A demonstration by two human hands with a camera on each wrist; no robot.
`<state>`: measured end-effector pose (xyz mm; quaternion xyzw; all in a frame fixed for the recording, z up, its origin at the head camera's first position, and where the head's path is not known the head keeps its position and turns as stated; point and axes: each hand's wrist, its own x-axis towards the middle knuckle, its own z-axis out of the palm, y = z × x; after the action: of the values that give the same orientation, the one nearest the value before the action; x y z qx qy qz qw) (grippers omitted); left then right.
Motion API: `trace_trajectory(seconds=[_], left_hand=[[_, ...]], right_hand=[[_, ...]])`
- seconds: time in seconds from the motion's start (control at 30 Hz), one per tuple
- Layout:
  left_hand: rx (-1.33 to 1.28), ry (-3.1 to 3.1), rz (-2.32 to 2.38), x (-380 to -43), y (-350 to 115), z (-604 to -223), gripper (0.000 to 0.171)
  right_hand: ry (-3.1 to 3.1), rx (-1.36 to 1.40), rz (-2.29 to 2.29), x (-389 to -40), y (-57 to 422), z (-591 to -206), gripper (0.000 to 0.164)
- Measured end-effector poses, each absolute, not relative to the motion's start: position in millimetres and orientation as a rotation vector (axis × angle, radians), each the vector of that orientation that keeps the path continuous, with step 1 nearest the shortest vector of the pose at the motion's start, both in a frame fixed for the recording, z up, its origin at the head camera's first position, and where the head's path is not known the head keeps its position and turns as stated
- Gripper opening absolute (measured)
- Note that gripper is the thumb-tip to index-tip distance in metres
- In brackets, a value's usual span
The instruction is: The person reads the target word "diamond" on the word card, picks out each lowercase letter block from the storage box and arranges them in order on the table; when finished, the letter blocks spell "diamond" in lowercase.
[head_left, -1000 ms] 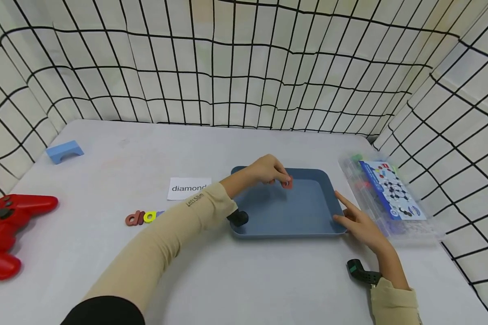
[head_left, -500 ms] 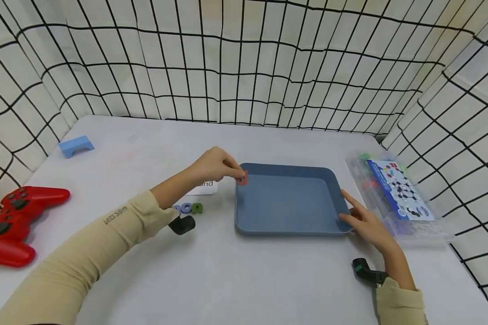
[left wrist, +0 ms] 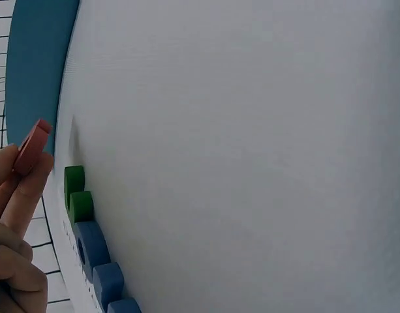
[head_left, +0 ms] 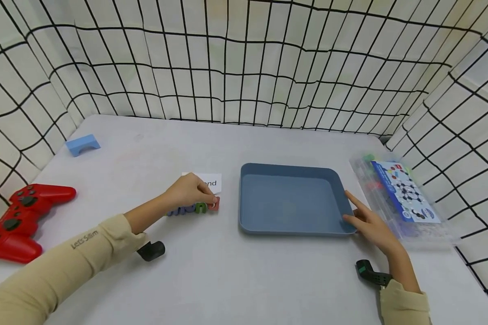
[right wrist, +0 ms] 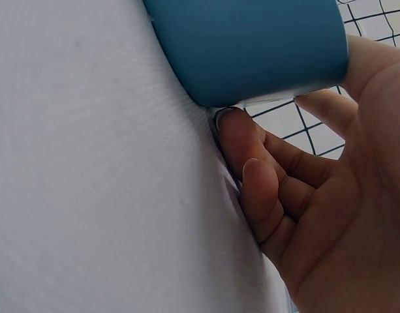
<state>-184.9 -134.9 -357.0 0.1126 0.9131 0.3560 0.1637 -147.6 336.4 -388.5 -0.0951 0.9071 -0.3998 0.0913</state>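
Observation:
My left hand (head_left: 191, 192) pinches a small red letter (head_left: 214, 204) between thumb and fingertips, at the right end of a row of coloured letters below the white word card (head_left: 214, 183). A green letter (head_left: 201, 207), shaped like an n, lies just left of it, then blue letters (left wrist: 92, 251); the hand and forearm hide the rest of the row. In the left wrist view, the red letter (left wrist: 31, 149) shows edge-on in the fingers. My right hand (head_left: 368, 225) holds the right rim of the blue-grey tray (head_left: 293, 234), thumb and index finger spread along it.
To the right of the tray is a clear plastic case (head_left: 439, 230) with a blue printed booklet (head_left: 406, 192) on it. A red game controller (head_left: 24, 221) lies at far left, a blue arch block (head_left: 82, 144) behind it. Black wire mesh (head_left: 236, 72) encloses the table's back and sides.
My left hand has carried the red letter from above the tray leftward and down to the end of the letter row. The right hand stays at the tray's rim. The head view has shifted slightly.

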Motion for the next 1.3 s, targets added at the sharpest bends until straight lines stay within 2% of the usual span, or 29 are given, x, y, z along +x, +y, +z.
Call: trace_trajectory(seconds=[0.23, 0.53, 1.3], left_hand=[[0.406, 2.652, 0.982, -183.6, -130.3, -363.1, 0.011], [0.488, 2.725, 0.926, -180.9, -132.0, -366.5, 0.014], [0.517, 2.813, 0.859, -178.6, -131.3, -366.9, 0.010]], right_hand=[[2.692, -0.287, -1.211, -148.2, 337.4, -392.0, 0.066], [2.687, -0.271, -1.194, -148.9, 336.9, -392.5, 0.067], [2.689, -0.241, -1.182, -146.6, 336.8, -391.8, 0.067]])
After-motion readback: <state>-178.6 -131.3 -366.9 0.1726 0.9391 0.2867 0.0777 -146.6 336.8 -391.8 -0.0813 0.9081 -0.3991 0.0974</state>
